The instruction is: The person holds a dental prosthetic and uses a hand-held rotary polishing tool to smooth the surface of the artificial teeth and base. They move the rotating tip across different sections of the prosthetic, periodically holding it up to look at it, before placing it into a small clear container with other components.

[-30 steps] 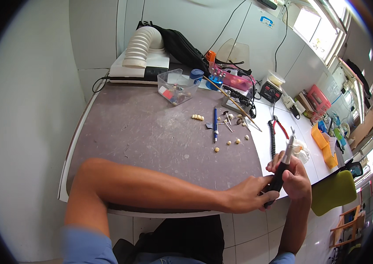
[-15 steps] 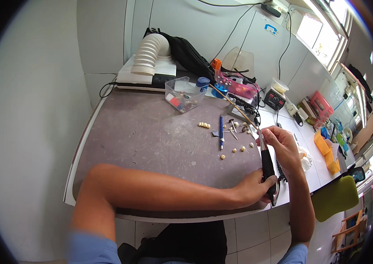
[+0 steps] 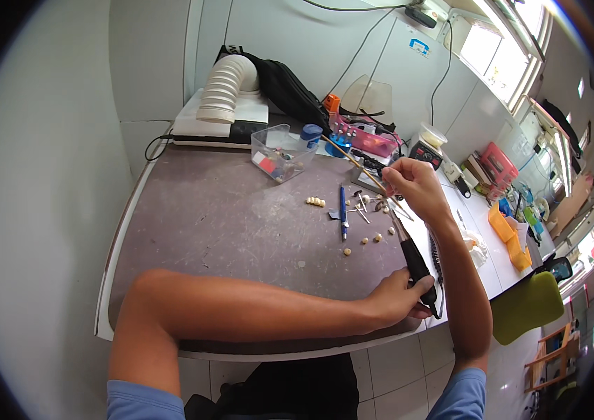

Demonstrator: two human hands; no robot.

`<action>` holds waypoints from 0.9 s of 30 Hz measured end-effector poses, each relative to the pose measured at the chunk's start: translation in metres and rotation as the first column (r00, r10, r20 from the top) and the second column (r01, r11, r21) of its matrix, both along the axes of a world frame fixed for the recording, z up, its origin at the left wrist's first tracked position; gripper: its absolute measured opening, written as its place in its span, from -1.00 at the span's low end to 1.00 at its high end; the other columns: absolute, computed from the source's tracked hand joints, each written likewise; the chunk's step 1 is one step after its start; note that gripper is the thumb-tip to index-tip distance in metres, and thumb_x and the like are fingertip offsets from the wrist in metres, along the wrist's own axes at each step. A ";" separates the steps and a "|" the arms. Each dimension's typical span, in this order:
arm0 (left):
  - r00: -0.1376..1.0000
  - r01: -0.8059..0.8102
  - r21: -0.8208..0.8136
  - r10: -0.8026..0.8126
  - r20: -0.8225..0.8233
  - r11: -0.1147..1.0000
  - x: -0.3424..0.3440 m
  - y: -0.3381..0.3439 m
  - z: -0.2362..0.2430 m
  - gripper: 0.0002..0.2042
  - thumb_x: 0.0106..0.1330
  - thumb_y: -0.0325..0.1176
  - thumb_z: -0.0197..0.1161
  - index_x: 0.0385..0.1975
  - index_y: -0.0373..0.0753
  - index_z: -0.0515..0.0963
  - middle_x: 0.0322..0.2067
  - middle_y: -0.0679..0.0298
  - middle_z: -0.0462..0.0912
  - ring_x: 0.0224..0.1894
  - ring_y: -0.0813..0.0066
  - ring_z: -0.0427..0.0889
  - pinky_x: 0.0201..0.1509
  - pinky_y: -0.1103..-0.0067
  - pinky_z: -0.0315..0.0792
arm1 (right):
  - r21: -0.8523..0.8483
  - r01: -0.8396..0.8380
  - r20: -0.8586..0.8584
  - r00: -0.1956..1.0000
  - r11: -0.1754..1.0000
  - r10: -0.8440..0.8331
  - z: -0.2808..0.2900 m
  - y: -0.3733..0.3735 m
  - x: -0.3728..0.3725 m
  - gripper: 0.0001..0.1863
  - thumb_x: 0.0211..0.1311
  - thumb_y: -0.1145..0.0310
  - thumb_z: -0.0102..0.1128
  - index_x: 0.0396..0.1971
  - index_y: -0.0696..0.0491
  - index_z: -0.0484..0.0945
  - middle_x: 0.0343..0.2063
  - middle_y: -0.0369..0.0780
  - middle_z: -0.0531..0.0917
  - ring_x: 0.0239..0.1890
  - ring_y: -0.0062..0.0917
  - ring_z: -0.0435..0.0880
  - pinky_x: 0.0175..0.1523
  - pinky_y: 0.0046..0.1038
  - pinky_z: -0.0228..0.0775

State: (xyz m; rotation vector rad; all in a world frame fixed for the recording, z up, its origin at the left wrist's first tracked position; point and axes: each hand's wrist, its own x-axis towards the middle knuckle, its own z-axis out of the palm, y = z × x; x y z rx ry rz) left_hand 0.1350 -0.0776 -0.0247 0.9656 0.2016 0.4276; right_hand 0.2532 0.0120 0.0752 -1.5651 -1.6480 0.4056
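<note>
My left hand [image 3: 398, 297] is closed round the black grip of a rotary handpiece [image 3: 416, 262] at the table's near right. Its slim metal nose points up and away. Beyond that nose, my right hand [image 3: 412, 185] is raised with thumb and fingers pinched together; anything between them is too small or hidden to name. A thin golden-brown stick [image 3: 353, 161] runs from the far side toward those fingers. Several metal-shanked burs [image 3: 362, 203] lie left of the right hand. Small ivory tooth-shaped pieces [image 3: 378, 237] are scattered nearby, with a joined row of teeth [image 3: 315, 201] farther left.
A blue pen-like tool [image 3: 343, 213] lies by the burs. Behind stand a clear bin [image 3: 279, 164], a blue-lidded jar [image 3: 311, 135], a pink basket [image 3: 374, 143] and a white hose unit [image 3: 220, 94]. Rightward are a black control box [image 3: 425, 154] and yellow trays [image 3: 510, 238].
My right hand has moved up and away from the handpiece's nose, slightly left. My left hand keeps its hold, and the handpiece now tilts more to the left. The whole view has shifted a little.
</note>
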 end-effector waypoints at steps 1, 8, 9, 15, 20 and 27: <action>1.000 0.007 -0.001 -0.007 -0.002 1.000 0.000 0.000 0.000 -0.68 0.50 -0.21 0.06 -0.16 -0.44 0.37 -0.30 0.11 0.60 -0.38 0.43 0.72 -0.32 0.62 0.67 | -0.001 0.007 -0.002 1.000 1.000 -0.007 0.000 0.002 0.002 -0.77 0.22 0.32 0.26 -0.45 0.21 0.65 -0.61 -0.28 0.66 -0.54 -0.69 0.61 -0.37 -0.58 0.42; 0.999 -0.030 -0.019 0.031 0.030 0.999 -0.004 -0.003 0.005 -0.67 0.51 -0.21 0.04 -0.10 -0.44 0.33 -0.28 0.13 0.56 -0.40 0.46 0.69 -0.34 0.63 0.66 | -0.251 0.091 0.514 0.856 0.964 0.053 -0.014 -0.013 0.011 -0.70 0.20 0.19 0.34 -0.43 0.17 0.72 -0.61 -0.28 0.68 -0.54 -0.68 0.61 -0.37 -0.56 0.42; 0.998 -0.040 -0.053 0.043 0.051 0.998 -0.004 -0.004 0.006 -0.67 0.52 -0.20 0.03 -0.09 -0.44 0.32 -0.26 0.12 0.55 -0.39 0.45 0.69 -0.34 0.63 0.66 | -0.183 0.050 0.406 0.913 0.982 0.030 -0.012 -0.019 0.013 -0.70 0.24 0.19 0.31 -0.38 0.17 0.72 -0.59 -0.27 0.68 -0.53 -0.68 0.61 -0.36 -0.56 0.44; 0.995 -0.082 0.019 0.081 0.050 0.996 -0.009 -0.006 0.008 -0.66 0.55 -0.19 -0.04 -0.04 -0.44 0.33 -0.21 0.09 0.59 -0.24 0.33 0.73 -0.18 0.58 0.68 | -0.176 -0.163 0.201 0.960 0.971 0.197 0.007 -0.096 0.003 -0.58 0.22 0.20 0.36 -0.06 0.21 0.61 -0.33 -0.13 0.72 -0.29 -0.50 0.72 -0.12 -0.43 0.55; 0.994 -0.002 0.419 0.047 -0.098 0.908 -0.024 -0.004 0.013 -0.72 0.49 -0.28 0.01 -0.21 -0.45 0.46 -0.34 0.12 0.64 -0.31 0.38 0.72 -0.26 0.55 0.60 | -0.158 -0.115 0.307 0.938 0.981 0.160 0.013 -0.143 -0.018 -0.46 0.17 0.28 0.37 0.14 0.13 0.50 -0.26 -0.08 0.70 -0.27 -0.34 0.71 -0.06 -0.37 0.52; 0.869 -0.307 0.911 0.471 0.151 0.275 -0.115 0.029 0.027 -0.88 0.29 -0.44 0.19 -0.29 -0.36 0.57 -0.41 0.16 0.67 -0.38 0.40 0.64 -0.28 0.47 0.49 | -0.188 -0.093 0.543 0.819 0.978 0.183 0.009 -0.161 -0.013 -0.50 0.20 0.42 0.27 0.19 -0.04 0.51 -0.33 -0.12 0.62 -0.28 -0.24 0.63 -0.13 -0.31 0.45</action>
